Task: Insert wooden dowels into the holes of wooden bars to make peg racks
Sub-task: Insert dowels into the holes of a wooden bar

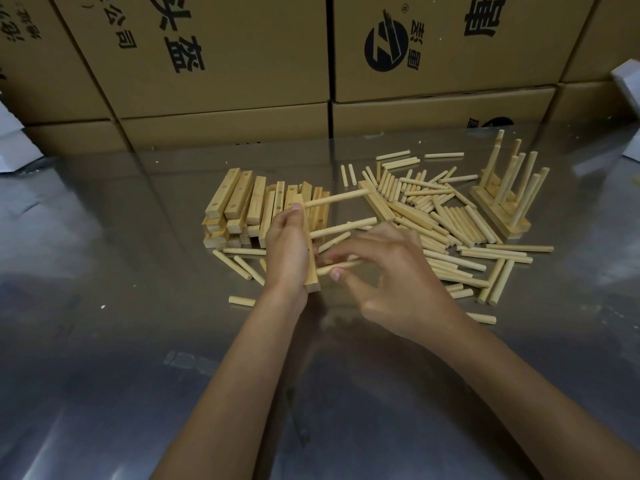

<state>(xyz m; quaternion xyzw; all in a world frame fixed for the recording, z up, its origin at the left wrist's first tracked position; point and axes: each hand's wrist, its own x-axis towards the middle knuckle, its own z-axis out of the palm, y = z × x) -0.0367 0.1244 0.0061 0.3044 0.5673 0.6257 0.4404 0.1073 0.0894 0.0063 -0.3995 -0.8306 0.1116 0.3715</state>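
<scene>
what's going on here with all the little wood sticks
A person is building peg racks on a shiny table. The left hand grips a wooden bar that already has two dowels sticking out of it. The right hand pinches a third dowel at the bar's near end, apparently pushing it into a hole. A stack of bare bars lies behind, loose dowels are scattered to the right, and finished racks stand at far right.

Views: one, head-worn, wide-angle.
Position: above the near edge of the table [104,375].
Direction: forward and down.
Range: close; forearms fill the lower frame.
Far limit: stacked cardboard boxes [225,64] behind the table.
</scene>
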